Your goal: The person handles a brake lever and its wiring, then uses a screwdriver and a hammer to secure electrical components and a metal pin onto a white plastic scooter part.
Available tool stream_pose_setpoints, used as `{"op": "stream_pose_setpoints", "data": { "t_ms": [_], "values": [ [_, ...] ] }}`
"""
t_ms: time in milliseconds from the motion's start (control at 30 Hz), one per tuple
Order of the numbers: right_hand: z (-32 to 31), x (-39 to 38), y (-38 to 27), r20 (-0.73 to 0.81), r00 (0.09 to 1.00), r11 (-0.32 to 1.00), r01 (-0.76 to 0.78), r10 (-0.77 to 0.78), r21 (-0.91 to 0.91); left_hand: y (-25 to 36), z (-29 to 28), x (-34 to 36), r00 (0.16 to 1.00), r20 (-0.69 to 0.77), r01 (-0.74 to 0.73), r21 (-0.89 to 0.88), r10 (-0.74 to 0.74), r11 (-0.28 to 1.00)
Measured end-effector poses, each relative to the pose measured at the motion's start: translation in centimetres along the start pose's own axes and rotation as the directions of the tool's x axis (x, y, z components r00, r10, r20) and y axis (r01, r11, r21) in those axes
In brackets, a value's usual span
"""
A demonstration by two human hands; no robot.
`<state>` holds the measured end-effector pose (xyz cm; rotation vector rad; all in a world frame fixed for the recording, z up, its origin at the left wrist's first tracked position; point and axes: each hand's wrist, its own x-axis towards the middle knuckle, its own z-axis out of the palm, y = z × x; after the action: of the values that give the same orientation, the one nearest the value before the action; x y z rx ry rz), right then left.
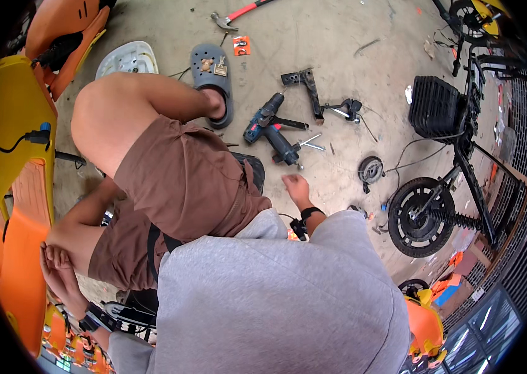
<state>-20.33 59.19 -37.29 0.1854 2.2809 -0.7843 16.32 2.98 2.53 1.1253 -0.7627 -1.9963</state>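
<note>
My left hand (59, 267) lies against my bent left knee, beside an orange body panel (29, 218). Its fingers are curled in, and nothing shows in them. Over the floor at my right side hangs my right hand (296, 188), loosely bent with fingers a little apart and nothing between them. Just beyond it lies a blue and black cordless drill (269, 128), the thing nearest to that hand. Long bolts (311, 143) rest by the drill's base. A black metal bracket (308, 90) is farther off, with a small black clamp-like part (349, 111) to its right.
A claw hammer (232, 17) and an orange packet (241, 45) lie at the far side, near my grey clog (211, 75). On the right stands a black bike frame with a wheel (422, 217). A cabled round part (371, 169) sits between. A white plastic shell (129, 57) is far left.
</note>
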Motion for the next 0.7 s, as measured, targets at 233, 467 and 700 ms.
{"op": "stream_pose_setpoints", "data": {
  "t_ms": [233,467,700],
  "values": [
    [3.0,2.9,-7.4,0.040,0.943,0.878,-0.322,0.330,0.353,-0.9,2.2,0.1,0.999,-0.048,-0.012,0.071,0.015,0.997],
    [-1.0,-0.1,-6.5,-0.005,0.954,0.874,-0.271,0.298,0.405,-3.1,5.1,0.3,0.994,-0.068,0.091,0.159,-0.081,0.983],
    [-9.6,-7.2,-7.3,-0.108,0.943,0.908,-0.267,0.316,0.323,-6.7,12.0,2.4,0.980,-0.157,0.148,0.191,-0.119,0.970]
  ]
}}
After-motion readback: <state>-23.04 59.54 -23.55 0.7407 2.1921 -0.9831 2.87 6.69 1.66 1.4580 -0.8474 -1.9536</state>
